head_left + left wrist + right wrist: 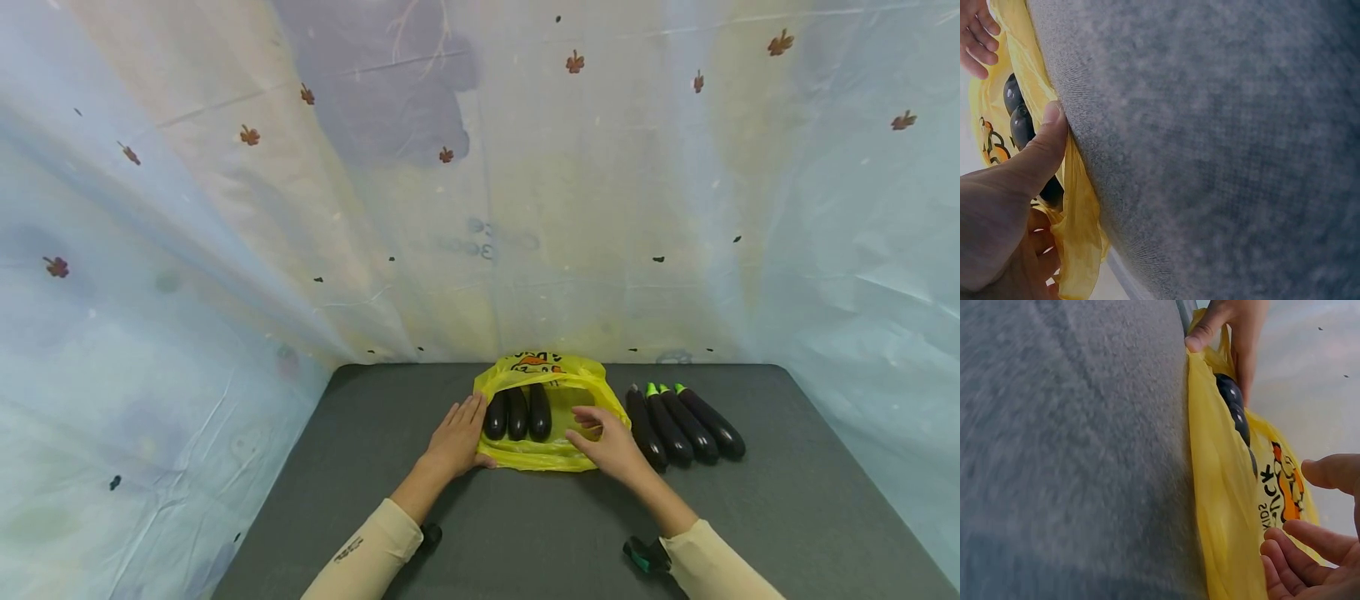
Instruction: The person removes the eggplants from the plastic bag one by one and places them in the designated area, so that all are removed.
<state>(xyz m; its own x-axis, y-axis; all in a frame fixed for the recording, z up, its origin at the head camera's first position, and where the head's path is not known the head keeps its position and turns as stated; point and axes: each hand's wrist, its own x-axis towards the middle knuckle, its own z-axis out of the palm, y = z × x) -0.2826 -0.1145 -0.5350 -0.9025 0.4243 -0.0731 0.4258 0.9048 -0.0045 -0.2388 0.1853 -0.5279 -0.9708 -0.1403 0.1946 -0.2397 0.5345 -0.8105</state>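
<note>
A yellow plastic bag with printed lettering lies on the dark table, its mouth spread wide. Inside its left part, three dark eggplants lie side by side. My left hand rests along the bag's left side with fingers extended. In the left wrist view its thumb touches the bag's front edge. Over the right part of the bag's mouth hovers my right hand, thumb and fingers apart, with nothing between them; the right wrist view shows the same hand beside the printed side.
Several more eggplants lie in a slanted row on the table just right of the bag, most with green stem ends. The grey table meets a pale printed plastic sheet behind and at the sides.
</note>
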